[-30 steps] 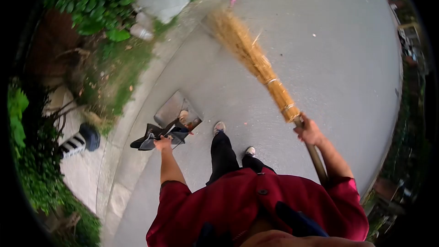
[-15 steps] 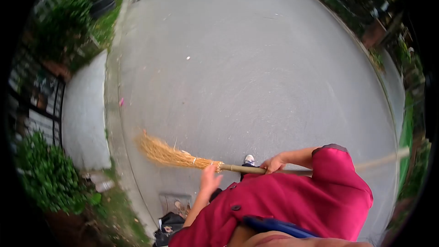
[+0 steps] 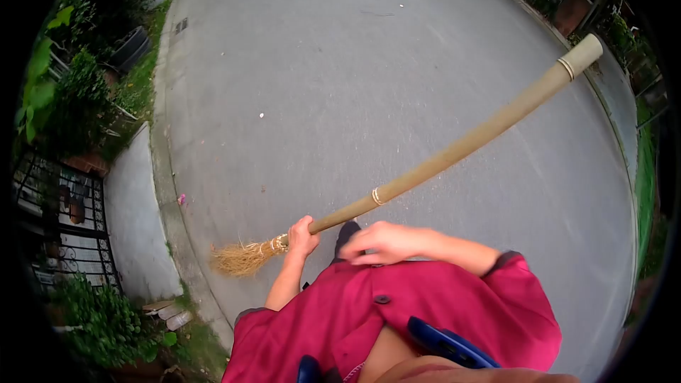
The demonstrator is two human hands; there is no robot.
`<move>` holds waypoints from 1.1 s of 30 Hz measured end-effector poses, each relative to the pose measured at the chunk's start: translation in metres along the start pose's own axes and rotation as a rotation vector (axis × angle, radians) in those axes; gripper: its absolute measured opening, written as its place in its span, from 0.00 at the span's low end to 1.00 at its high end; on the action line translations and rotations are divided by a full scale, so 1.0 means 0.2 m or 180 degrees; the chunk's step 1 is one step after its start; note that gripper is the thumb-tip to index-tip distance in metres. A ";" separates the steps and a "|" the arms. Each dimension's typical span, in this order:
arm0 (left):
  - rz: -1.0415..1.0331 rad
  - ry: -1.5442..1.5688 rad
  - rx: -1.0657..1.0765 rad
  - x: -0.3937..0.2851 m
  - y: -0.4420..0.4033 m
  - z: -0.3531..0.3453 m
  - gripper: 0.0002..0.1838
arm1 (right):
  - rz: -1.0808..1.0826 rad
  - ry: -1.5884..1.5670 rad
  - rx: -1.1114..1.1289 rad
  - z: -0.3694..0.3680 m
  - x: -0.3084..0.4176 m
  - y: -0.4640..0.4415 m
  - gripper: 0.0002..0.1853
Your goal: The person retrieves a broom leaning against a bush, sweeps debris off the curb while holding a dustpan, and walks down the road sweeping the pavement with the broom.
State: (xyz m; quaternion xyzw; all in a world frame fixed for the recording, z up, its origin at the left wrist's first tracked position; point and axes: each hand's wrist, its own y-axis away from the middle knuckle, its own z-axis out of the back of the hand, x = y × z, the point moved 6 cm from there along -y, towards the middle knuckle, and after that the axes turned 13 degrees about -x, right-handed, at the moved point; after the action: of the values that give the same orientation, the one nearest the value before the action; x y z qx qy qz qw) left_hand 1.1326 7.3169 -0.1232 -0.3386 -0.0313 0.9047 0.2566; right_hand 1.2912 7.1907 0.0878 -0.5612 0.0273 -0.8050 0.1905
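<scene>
I saw L hand [image 3: 302,238] fingers wrapped round the broom [image 3: 401,184] nr its bristles [image 3: 245,259], road [image 3: 340,85] beneath; R hand [image 3: 381,242] was loose, apparently empty. Step judged: one-handed hold; next move prob. called for R fingers on broom.

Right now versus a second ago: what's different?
The left hand has let go of the dustpan, now out of view, and grips the broom just above its bristles. The right hand has come off the broom and is in front of the shirt. The bristles have swung from ahead round to the person's left. Same: pink scrap by the curb.
</scene>
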 end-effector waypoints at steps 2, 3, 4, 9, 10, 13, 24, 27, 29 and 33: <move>0.0031 -0.0055 0.0259 0.02 -0.12 -0.08 0.07 | -0.1614 -0.0670 -0.0050 0.38 -0.15 0.19 0.16; 0.0044 -0.0098 0.0392 0.06 -0.19 -0.11 0.07 | -0.2194 -0.0679 -0.0586 0.58 -0.28 0.29 0.19; 0.0077 -0.0067 0.0642 0.09 -0.28 -0.18 0.08 | -0.1867 -0.0933 -0.1780 0.81 -0.38 0.38 0.26; 0.0402 0.0188 0.2029 -0.08 -0.60 -0.45 0.14 | 0.0184 -0.2763 -0.3892 1.75 -0.25 0.13 0.30; 0.0476 0.0272 0.2245 -0.19 -0.69 -0.44 0.15 | 0.0159 -0.2582 -0.4173 1.88 -0.25 0.06 0.27; 0.0427 0.0484 0.2631 -0.45 -0.99 -0.52 0.16 | 0.0475 -0.2953 -0.3819 2.28 -0.46 0.03 0.16; -0.0568 -0.0227 0.2795 -1.07 -2.25 -1.35 0.16 | 0.1389 -0.3290 -0.4320 3.38 -1.08 0.57 0.13; -0.1048 -0.0363 0.2732 -1.36 -2.70 -1.60 0.11 | 0.1562 -0.3267 -0.4543 3.70 -1.13 0.67 0.14; -0.1495 -0.0318 0.2608 -1.56 -2.91 -1.73 0.07 | 0.1645 -0.3033 -0.4736 3.79 -1.05 0.79 0.14; -0.2172 0.0015 0.2684 -2.03 -3.44 -2.15 0.05 | 0.2011 -0.2348 -0.5172 4.06 -0.97 0.95 0.15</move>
State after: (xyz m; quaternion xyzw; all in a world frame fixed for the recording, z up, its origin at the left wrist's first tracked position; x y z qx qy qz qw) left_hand 1.9678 7.6661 -0.0532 -0.1790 0.2269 0.7033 0.6495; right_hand 2.1435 7.2184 0.1642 -0.7078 0.6683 -0.2226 -0.0529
